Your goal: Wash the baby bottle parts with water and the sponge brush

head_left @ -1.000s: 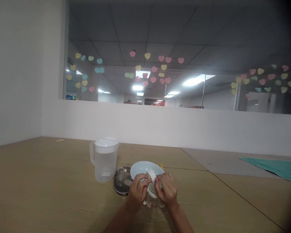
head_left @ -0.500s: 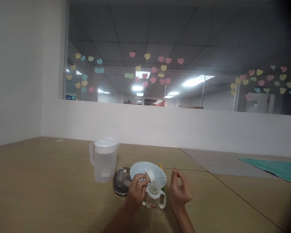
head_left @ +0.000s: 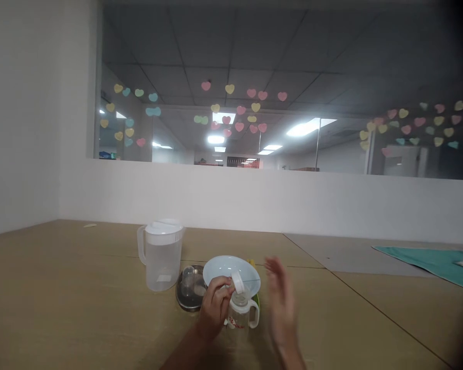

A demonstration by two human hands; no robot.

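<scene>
My left hand is closed on a white bottle collar, tilted on its side above the mouth of a baby bottle. The clear baby bottle stands upright on the table, with a white handle on its right side and red lettering on its front. To the right of the bottle, my right hand is raised and holds nothing, its fingers stretched out and blurred by motion. Just behind the bottle sits a pale blue bowl. A clear dome cap rests in a steel tray at the left.
A lidded translucent pitcher stands left of the tray. Something yellow and green shows partly behind the bowl. A teal cloth lies at the far right of the table. The wall and window rise behind.
My right hand has gone from curled fingers to stretched-out ones. My left hand still holds the collar over the bottle. The whole view has shifted slightly.
</scene>
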